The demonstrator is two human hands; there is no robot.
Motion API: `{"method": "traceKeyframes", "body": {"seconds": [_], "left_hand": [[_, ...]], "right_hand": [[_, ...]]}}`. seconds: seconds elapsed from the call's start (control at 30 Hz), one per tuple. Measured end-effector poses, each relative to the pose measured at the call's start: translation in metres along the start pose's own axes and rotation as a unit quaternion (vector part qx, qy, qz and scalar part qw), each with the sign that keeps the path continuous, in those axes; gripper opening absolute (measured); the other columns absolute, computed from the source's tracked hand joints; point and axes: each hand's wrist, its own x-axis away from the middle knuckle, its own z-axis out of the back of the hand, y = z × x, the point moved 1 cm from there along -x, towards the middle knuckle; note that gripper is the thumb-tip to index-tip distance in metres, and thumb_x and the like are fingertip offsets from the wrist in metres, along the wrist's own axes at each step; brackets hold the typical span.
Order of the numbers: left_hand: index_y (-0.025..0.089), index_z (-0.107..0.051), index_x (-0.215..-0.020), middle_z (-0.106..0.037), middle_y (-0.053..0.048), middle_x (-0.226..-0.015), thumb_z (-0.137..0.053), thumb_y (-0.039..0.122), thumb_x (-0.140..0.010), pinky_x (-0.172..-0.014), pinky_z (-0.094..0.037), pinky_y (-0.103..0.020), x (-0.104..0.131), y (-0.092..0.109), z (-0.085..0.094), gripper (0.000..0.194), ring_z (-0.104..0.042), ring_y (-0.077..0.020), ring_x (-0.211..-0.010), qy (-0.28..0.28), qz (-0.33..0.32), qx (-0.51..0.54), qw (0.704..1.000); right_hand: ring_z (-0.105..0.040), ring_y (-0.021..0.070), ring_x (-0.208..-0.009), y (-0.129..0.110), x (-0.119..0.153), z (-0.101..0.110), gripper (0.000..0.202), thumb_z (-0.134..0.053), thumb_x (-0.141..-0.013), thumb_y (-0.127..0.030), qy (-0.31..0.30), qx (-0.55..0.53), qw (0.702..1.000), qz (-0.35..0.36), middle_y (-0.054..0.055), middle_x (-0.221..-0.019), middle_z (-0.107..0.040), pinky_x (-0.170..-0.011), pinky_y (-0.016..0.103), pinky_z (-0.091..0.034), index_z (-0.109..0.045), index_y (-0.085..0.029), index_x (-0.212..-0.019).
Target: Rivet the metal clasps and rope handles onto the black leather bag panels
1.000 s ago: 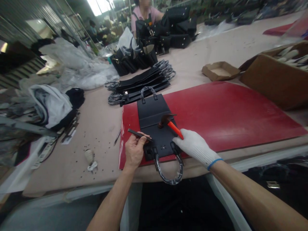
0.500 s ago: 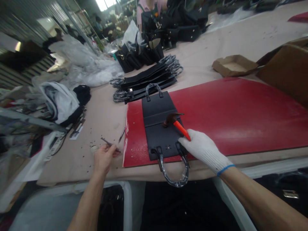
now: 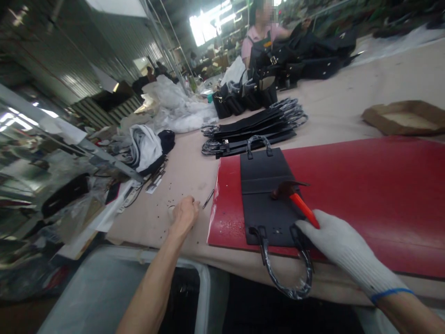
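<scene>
My right hand (image 3: 335, 236), in a white knit glove, is closed round the orange handle of a claw hammer (image 3: 301, 204). The hammer's dark head is over a black bag panel (image 3: 262, 206), which lies unfolded on a red board (image 3: 347, 185). Small holes show near the panel's front edge. One plastic-wrapped handle (image 3: 288, 290) hangs past the board's edge, and another handle (image 3: 259, 139) lies at the far end. Left of the board, my bare left hand (image 3: 186, 213) is low over the table, fingers curled; what they hold is hidden. A thin metal punch (image 3: 208, 198) lies just beside it.
Behind the board lies a stack of black bag panels (image 3: 253, 127), with black bags (image 3: 243, 97) beyond. A cardboard tray (image 3: 405, 118) stands at the right. White cloth (image 3: 146, 144) and metal tools (image 3: 158, 178) lie left. A person (image 3: 264, 35) is across the table.
The view has swung left, shifting everything rightward. My left hand has curled further, and the thin metal rod seen at its fingers no longer shows. My right hand keeps the hammer over the panel.
</scene>
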Motion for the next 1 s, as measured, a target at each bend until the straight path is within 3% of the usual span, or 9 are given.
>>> {"method": "traceKeyframes", "body": {"seconds": [0.13, 0.27, 0.43, 0.57, 0.67, 0.77, 0.8, 0.87, 1.0], "left_hand": [[0.019, -0.075, -0.102, -0.078, -0.017, -0.109, -0.06, 0.04, -0.092, -0.091, -0.05, -0.035, -0.018, 0.026, -0.011, 0.028, -0.07, -0.032, -0.112, -0.039, -0.044, 0.022, 0.998], [0.018, -0.071, -0.081, -0.078, -0.017, -0.093, -0.067, 0.032, -0.085, -0.089, -0.05, -0.036, -0.039, 0.039, -0.02, 0.015, -0.071, -0.0336, -0.107, -0.072, -0.028, 0.059, 0.995], [0.021, -0.055, -0.055, -0.065, -0.009, -0.058, -0.071, 0.017, -0.069, -0.082, -0.053, -0.039, -0.054, 0.036, -0.014, 0.022, -0.074, -0.0356, -0.089, -0.088, 0.004, 0.148, 0.985], [0.019, -0.055, -0.066, -0.058, -0.001, -0.052, -0.067, 0.027, -0.073, -0.064, -0.056, -0.034, -0.037, 0.027, -0.003, 0.016, -0.068, -0.0238, -0.06, -0.099, 0.021, 0.276, 0.956], [0.017, -0.059, -0.087, -0.065, 0.003, -0.068, -0.071, 0.03, -0.071, -0.069, -0.06, -0.029, -0.005, 0.032, -0.001, 0.023, -0.07, -0.0157, -0.064, -0.116, 0.012, 0.457, 0.882], [0.018, -0.062, -0.102, -0.069, 0.004, -0.078, -0.086, 0.026, -0.061, -0.076, -0.063, -0.029, 0.042, 0.061, -0.008, 0.047, -0.074, -0.0147, -0.072, -0.171, -0.008, 0.69, 0.703], [0.018, -0.064, -0.104, -0.071, 0.003, -0.079, -0.09, 0.026, -0.06, -0.075, -0.064, -0.03, 0.058, 0.075, -0.013, 0.052, -0.076, -0.0162, -0.074, -0.19, -0.017, 0.723, 0.663], [0.017, -0.066, -0.104, -0.075, 0.0, -0.083, -0.093, 0.032, -0.064, -0.071, -0.064, -0.029, 0.087, 0.105, -0.022, 0.051, -0.078, -0.0187, -0.077, -0.202, -0.026, 0.741, 0.64], [0.015, -0.068, -0.094, -0.078, -0.005, -0.086, -0.087, 0.039, -0.076, -0.072, -0.063, -0.027, 0.117, 0.151, -0.037, 0.035, -0.079, -0.0195, -0.08, -0.191, -0.082, 0.703, 0.68]], "right_hand": [[-0.065, 0.0262, -0.074, -0.003, 0.004, 0.002, 0.035, -0.051, -0.094, -0.049, 0.016, 0.006, 1.0, -0.001, 0.012, -0.083, -0.071, -0.059, 0.032, -0.036, -0.066, -0.018, -0.088], [-0.065, 0.0242, -0.078, -0.005, 0.009, 0.001, 0.035, -0.051, -0.094, -0.049, 0.02, -0.001, 1.0, -0.005, 0.011, -0.086, -0.071, -0.061, 0.031, -0.035, -0.067, -0.018, -0.093], [-0.065, 0.0239, -0.081, -0.006, 0.011, 0.0, 0.032, -0.052, -0.093, -0.048, 0.027, -0.008, 1.0, -0.01, 0.01, -0.088, -0.071, -0.064, 0.031, -0.035, -0.067, -0.02, -0.096], [-0.065, 0.0249, -0.083, -0.006, 0.012, -0.001, 0.033, -0.053, -0.093, -0.049, 0.031, -0.017, 0.999, -0.012, 0.011, -0.091, -0.071, -0.064, 0.032, -0.034, -0.067, -0.019, -0.098], [-0.065, 0.0246, -0.083, -0.005, 0.013, -0.001, 0.033, -0.053, -0.094, -0.049, 0.029, -0.015, 0.999, -0.01, 0.01, -0.09, -0.071, -0.064, 0.032, -0.034, -0.066, -0.019, -0.099], [-0.065, 0.0245, -0.081, -0.005, 0.012, -0.002, 0.034, -0.053, -0.094, -0.051, 0.027, -0.002, 0.999, -0.017, 0.01, -0.089, -0.071, -0.062, 0.032, -0.033, -0.066, -0.02, -0.097], [-0.065, 0.0246, -0.081, -0.005, 0.012, -0.002, 0.034, -0.053, -0.094, -0.051, 0.027, 0.004, 0.999, -0.02, 0.01, -0.088, -0.071, -0.062, 0.032, -0.033, -0.066, -0.019, -0.096], [-0.065, 0.025, -0.081, -0.005, 0.011, -0.002, 0.035, -0.053, -0.094, -0.051, 0.028, 0.014, 0.999, -0.022, 0.011, -0.088, -0.071, -0.062, 0.032, -0.033, -0.065, -0.019, -0.095], [-0.066, 0.0255, -0.082, -0.005, 0.012, -0.002, 0.034, -0.052, -0.095, -0.05, 0.037, 0.021, 0.999, -0.021, 0.011, -0.089, -0.071, -0.063, 0.033, -0.034, -0.065, -0.019, -0.095]]}}
